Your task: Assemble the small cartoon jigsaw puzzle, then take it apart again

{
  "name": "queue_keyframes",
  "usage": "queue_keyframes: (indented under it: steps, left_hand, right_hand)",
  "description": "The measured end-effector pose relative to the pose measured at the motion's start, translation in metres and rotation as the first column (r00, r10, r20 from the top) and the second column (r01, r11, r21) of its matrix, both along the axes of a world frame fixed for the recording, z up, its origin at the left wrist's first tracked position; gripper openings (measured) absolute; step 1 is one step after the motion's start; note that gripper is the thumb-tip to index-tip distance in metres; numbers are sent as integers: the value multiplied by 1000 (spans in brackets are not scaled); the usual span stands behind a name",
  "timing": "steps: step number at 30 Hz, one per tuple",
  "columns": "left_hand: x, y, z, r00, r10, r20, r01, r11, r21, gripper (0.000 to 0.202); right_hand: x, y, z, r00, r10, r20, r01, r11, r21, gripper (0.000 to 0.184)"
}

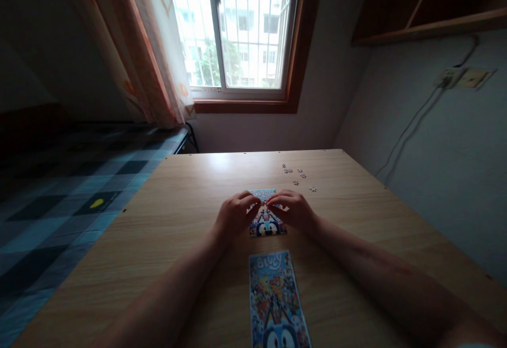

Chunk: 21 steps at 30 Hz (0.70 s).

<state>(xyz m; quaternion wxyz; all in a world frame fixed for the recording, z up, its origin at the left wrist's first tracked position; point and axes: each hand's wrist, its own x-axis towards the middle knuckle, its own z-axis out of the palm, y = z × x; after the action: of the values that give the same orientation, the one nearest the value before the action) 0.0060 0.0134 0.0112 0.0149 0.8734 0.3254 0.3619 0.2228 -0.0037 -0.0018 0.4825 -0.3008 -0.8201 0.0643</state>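
Note:
A jigsaw puzzle [268,226] with a blue cartoon dog face lies mostly assembled on the table. Over its upper middle, my left hand [238,212] and my right hand [293,209] meet from either side. Both are closed in a pinch, thumb against fingers, with a tiny puzzle piece [264,203] between their fingertips. The fingers cover part of the puzzle's middle and side edges. Closer to me lies a tall printed picture sheet [273,295] marked "BLUEY", showing the same dog face and many small figures.
Several loose puzzle pieces [296,182] lie scattered beyond my right hand on the wooden table [190,195]. A bed with a checked cover [130,167] stands at the left. A window is ahead, and a cable [412,123] hangs along the right wall.

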Motion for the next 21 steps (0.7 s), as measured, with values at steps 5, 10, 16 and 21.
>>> queue_keyframes:
  steps: [5, 10, 16, 21]
  left_hand:
    - [0, -1, 0, 1000, -3, -5, 3, 1000, -6, 10]
    - [-2, 5, -5, 997, 71, -2, -71, 997, -3, 7]
    - [-4, 11, -9, 988, 152, -12, -152, 987, -45, 19]
    - [-1, 9, -9, 982, 171, -86, -179, 979, -98, 27]
  right_hand:
    - [1, 1, -2, 1000, 5, -5, -5, 1000, -11, 7]
    - [0, 2, -1, 1000, 11, -9, -12, 1000, -14, 6]
    - [1, 2, -3, 1000, 15, -3, -15, 999, -51, 7]
    - [6, 10, -15, 989, -117, 91, 128, 984, -124, 11]
